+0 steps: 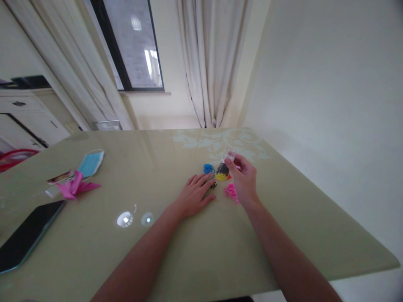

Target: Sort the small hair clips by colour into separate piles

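Pale curtains hang beside a dark-framed window, behind a glossy, greenish table. Near its middle, the right hand pinches the upper end of a clear plastic packet between thumb and fingers, above the tabletop. The left hand lies palm down with fingers loosely spread, their tips at a clump of black bands (rubber loops, perhaps). Blue bands lie just beyond those fingertips, and pink bands lie below the packet, beside the right wrist.

Sorting by colour seems to be the step in hand; the next move probably calls for a steady pinch on the thin plastic and light fingertips on the black clump. Dark and yellow contents appear inside the packet, though blur hides its mouth. Fingers partly cover the black clump, and whether they press it I cannot tell.
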`<action>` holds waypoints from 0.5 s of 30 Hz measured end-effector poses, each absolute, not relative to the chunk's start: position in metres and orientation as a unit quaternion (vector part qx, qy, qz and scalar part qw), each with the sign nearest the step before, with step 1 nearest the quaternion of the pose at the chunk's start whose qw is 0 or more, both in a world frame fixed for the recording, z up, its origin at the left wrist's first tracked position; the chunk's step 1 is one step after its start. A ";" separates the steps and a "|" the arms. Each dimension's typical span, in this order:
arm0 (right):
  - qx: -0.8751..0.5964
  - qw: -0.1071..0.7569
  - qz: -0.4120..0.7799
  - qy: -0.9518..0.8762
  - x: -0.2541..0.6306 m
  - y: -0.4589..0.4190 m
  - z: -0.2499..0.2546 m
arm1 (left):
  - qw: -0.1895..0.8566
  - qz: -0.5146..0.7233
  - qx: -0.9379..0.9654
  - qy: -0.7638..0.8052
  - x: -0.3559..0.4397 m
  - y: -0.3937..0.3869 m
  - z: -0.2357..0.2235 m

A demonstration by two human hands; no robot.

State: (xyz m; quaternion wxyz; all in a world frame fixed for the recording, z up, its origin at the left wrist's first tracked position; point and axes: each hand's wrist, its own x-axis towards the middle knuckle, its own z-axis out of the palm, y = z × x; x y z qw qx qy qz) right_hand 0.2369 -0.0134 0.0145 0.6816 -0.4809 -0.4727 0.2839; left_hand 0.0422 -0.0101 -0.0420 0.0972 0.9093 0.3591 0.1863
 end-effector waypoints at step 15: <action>-0.477 0.681 0.288 -0.476 0.238 -0.013 0.013 | 0.098 0.226 0.883 0.399 0.043 -0.012 -0.036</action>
